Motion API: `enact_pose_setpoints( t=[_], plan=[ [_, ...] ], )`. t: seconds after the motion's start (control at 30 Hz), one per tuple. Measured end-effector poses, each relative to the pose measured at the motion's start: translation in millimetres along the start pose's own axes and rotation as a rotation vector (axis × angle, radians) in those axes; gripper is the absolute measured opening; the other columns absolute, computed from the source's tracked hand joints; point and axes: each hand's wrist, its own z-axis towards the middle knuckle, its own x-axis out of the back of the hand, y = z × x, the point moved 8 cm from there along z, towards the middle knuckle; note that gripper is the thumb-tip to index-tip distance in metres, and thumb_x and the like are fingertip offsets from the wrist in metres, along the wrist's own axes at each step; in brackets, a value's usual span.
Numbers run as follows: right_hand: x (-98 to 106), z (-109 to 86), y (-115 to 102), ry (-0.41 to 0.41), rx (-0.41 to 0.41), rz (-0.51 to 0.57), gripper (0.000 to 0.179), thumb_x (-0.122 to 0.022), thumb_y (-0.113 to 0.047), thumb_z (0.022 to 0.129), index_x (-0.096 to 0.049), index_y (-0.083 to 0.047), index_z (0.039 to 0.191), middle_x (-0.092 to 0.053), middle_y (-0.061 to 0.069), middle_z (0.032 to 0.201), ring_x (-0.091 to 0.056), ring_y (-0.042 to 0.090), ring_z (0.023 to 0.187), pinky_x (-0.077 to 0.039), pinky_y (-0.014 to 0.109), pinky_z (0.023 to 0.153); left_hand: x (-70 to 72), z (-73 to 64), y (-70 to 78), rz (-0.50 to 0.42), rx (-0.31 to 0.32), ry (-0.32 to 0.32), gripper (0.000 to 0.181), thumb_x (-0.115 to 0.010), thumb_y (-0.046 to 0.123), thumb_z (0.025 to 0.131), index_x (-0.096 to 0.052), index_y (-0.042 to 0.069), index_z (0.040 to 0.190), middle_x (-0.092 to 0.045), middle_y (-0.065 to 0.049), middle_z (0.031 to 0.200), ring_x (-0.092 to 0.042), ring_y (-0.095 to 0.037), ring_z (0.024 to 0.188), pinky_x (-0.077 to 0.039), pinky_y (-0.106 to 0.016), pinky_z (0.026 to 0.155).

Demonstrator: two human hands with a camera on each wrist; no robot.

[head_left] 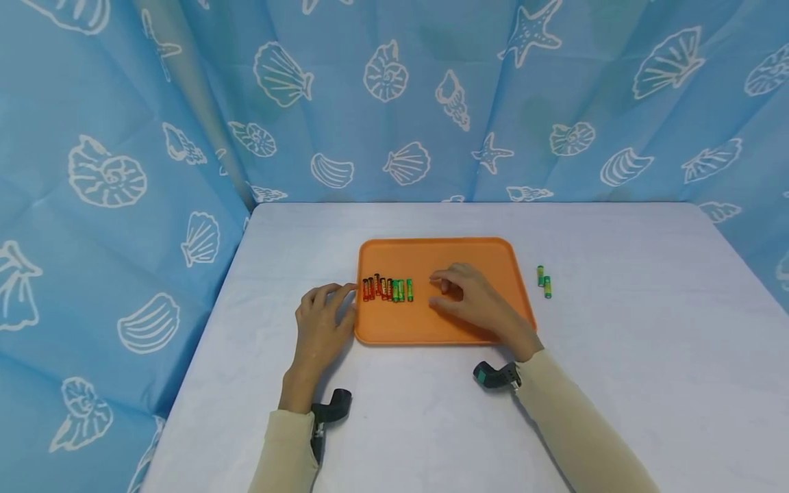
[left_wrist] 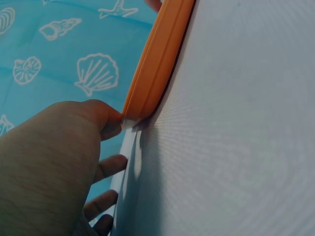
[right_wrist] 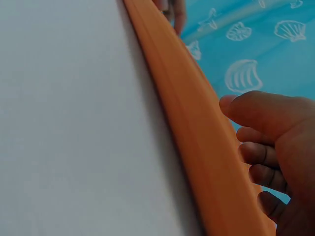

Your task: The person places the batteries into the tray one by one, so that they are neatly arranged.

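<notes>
A row of small batteries lies near the left side of an orange tray (head_left: 444,329). Several red batteries (head_left: 378,285) stand side by side, with three green batteries (head_left: 409,290) to their right, the last a little apart. My left hand (head_left: 320,327) is at the tray's left edge; its thumb meets the rim in the left wrist view, the other fingers spread. Over the tray, right of the row, hovers my right hand (head_left: 471,298). Its fingers are loosely bent, thumb and forefinger apart, with nothing visible between them.
Two more green batteries (head_left: 547,287) lie on the white tablecloth (head_left: 629,308) to the right of the tray. A blue curtain (head_left: 370,123) printed with seashells hangs behind the table and along its left side. Each wrist wears a black camera mount (head_left: 333,405).
</notes>
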Motion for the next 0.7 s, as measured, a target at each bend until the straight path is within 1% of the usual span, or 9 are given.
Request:
enact_pose_setpoints(
  t=[0.13, 0.23, 0.37, 0.47, 0.57, 0.7],
  plan=[
    [19, -10.3, 10, 0.037, -0.068, -0.022, 0.042, -0.078, -0.029, 0.089, -0.067, -0.008, 0.124, -0.055, 0.000, 0.098, -0.048, 0.022, 0.102, -0.044, 0.043, 0.091, -0.6, 0.2, -0.3, 0.004, 0.009, -0.006, 0.038, -0.059, 0.026, 0.100, -0.062, 0.021, 0.137, -0.051, -0.010, 0.138, -0.033, -0.036, 0.135, -0.021, -0.057, 0.111],
    [33, -16.2, 16, 0.057, -0.103, -0.045, 0.043, -0.079, -0.025, 0.088, -0.066, -0.006, 0.125, -0.055, 0.003, 0.099, -0.048, 0.024, 0.102, -0.046, 0.045, 0.092, -1.3, 0.3, 0.0, 0.002, 0.015, -0.011, 0.038, -0.059, 0.026, 0.100, -0.062, 0.020, 0.137, -0.051, -0.011, 0.139, -0.032, -0.036, 0.135, -0.020, -0.057, 0.111],
    [50, -25.3, 25, 0.092, -0.085, -0.083, 0.043, -0.080, -0.019, 0.087, -0.066, -0.003, 0.124, -0.056, 0.005, 0.096, -0.048, 0.025, 0.100, -0.044, 0.045, 0.089, -1.2, -0.1, 0.1, -0.004, 0.015, -0.014, 0.038, -0.059, 0.026, 0.100, -0.062, 0.021, 0.137, -0.051, -0.010, 0.139, -0.033, -0.036, 0.135, -0.021, -0.057, 0.111],
    [67, -34.1, 34, 0.131, -0.058, -0.104, 0.041, -0.081, -0.017, 0.086, -0.067, -0.002, 0.122, -0.055, 0.005, 0.094, -0.047, 0.026, 0.098, -0.041, 0.045, 0.085, -1.9, 0.0, -1.1, -0.001, 0.025, -0.024, 0.037, -0.058, 0.027, 0.100, -0.061, 0.022, 0.137, -0.050, -0.010, 0.140, -0.032, -0.035, 0.136, -0.020, -0.057, 0.111],
    [85, -45.8, 49, 0.150, -0.116, -0.132, 0.043, -0.079, -0.021, 0.087, -0.066, -0.002, 0.124, -0.055, 0.006, 0.095, -0.047, 0.027, 0.097, -0.041, 0.045, 0.082, -3.1, 0.2, -2.1, 0.006, 0.047, -0.040, 0.038, -0.057, 0.028, 0.101, -0.060, 0.023, 0.138, -0.049, -0.009, 0.141, -0.031, -0.035, 0.137, -0.019, -0.057, 0.112],
    [107, -68.1, 74, 0.148, -0.240, -0.180, 0.046, -0.077, -0.027, 0.090, -0.063, -0.004, 0.128, -0.057, 0.009, 0.099, -0.048, 0.029, 0.098, -0.043, 0.046, 0.081, -4.1, 0.2, -2.4, 0.013, 0.059, -0.054, 0.039, -0.056, 0.029, 0.101, -0.060, 0.023, 0.139, -0.048, -0.009, 0.142, -0.030, -0.035, 0.138, -0.018, -0.056, 0.113]
  ],
)
